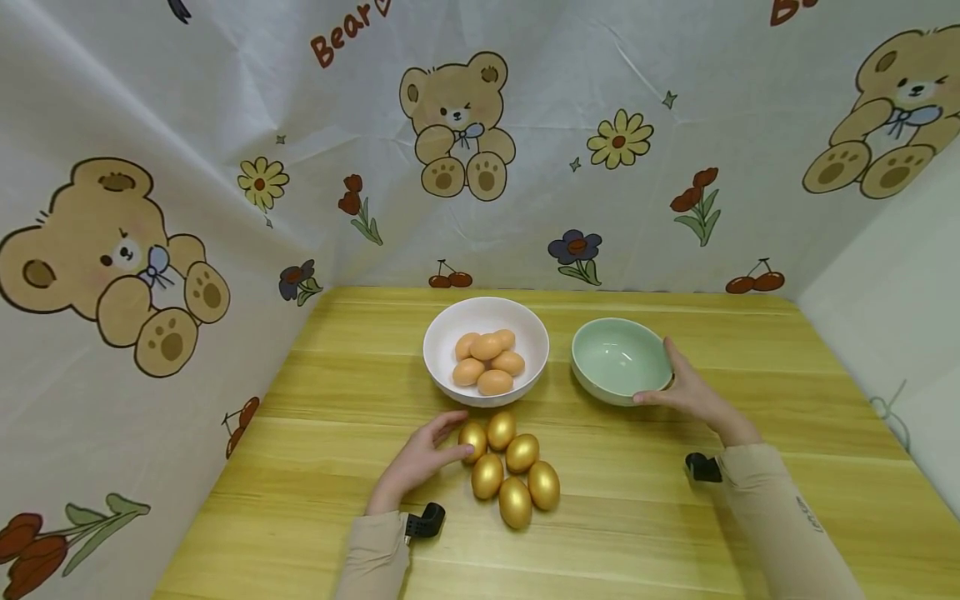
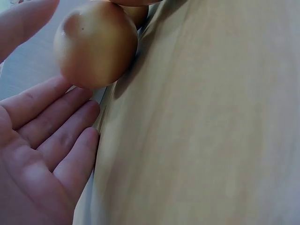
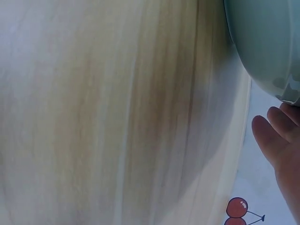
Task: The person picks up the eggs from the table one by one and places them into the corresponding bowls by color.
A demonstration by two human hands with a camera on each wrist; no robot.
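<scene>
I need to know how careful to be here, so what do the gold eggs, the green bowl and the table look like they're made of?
Gold eggs: smooth, glossy metallic coating with bright highlights; probably painted or plastic, core unclear. Green bowl: pale glazed ceramic by its soft sheen and thick rim, possibly melamine. Table: yellowish wood grain, likely laminate or varnished board.

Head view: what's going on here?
A person sits at a wooden table. The left hand lies open beside a cluster of six gold eggs, fingertips at the nearest one. The right hand grips the near rim of an empty green bowl. A white bowl behind the gold eggs holds several brown eggs.
</scene>
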